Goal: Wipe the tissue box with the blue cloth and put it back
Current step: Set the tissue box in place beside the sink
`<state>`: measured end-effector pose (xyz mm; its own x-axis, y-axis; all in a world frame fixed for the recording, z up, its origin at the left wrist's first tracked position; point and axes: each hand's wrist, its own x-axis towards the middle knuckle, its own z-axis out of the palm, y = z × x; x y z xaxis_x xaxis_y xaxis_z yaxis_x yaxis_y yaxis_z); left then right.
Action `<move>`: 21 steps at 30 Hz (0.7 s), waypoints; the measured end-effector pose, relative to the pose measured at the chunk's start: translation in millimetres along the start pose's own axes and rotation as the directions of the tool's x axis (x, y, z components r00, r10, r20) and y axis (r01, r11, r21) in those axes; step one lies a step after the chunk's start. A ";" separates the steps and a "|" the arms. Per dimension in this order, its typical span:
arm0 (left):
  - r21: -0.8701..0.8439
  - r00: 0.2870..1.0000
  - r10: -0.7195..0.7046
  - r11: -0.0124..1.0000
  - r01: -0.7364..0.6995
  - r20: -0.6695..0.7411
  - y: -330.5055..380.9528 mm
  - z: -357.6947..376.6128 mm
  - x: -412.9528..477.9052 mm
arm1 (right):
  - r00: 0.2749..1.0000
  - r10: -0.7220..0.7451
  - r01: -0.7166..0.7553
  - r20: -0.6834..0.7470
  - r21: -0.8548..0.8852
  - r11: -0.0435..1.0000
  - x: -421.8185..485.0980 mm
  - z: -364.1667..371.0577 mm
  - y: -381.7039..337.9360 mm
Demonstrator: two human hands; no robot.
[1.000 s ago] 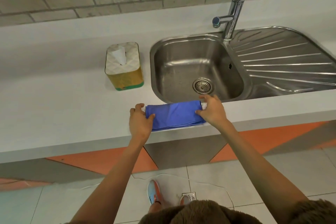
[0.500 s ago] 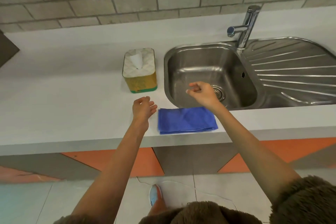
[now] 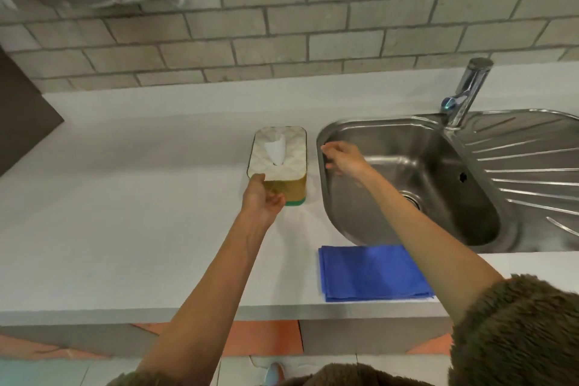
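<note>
reaching tissue box (image 3: 279, 163) now, blue cloth (image 3: 369, 273) released

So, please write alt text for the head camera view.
A person's left hand touches the near end of a yellow tissue box on a white counter; the open right hand hovers over a steel sink. A folded blue cloth lies near the counter's front edge.

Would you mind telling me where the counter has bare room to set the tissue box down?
Bare white counter stretches left of the yellow tissue box. It is crowded to the right: left hand on the box, right hand over the steel sink, folded blue cloth at the front edge.
</note>
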<state>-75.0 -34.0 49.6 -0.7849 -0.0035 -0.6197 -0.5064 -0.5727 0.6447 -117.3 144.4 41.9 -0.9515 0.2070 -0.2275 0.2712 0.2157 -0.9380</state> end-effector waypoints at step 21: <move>0.409 0.963 0.185 0.877 -0.252 0.197 106.9 -7.7 107.8 | 0.990 0.017 -0.019 -0.140 -0.017 1.000 91.1 67.5 0.7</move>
<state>-211.0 -101.8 48.3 -0.9197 0.0526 -0.3890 -0.3922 -0.1664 0.9047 -213.6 98.9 2.8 -0.9172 0.3421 -0.2043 0.2920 0.2282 -0.9288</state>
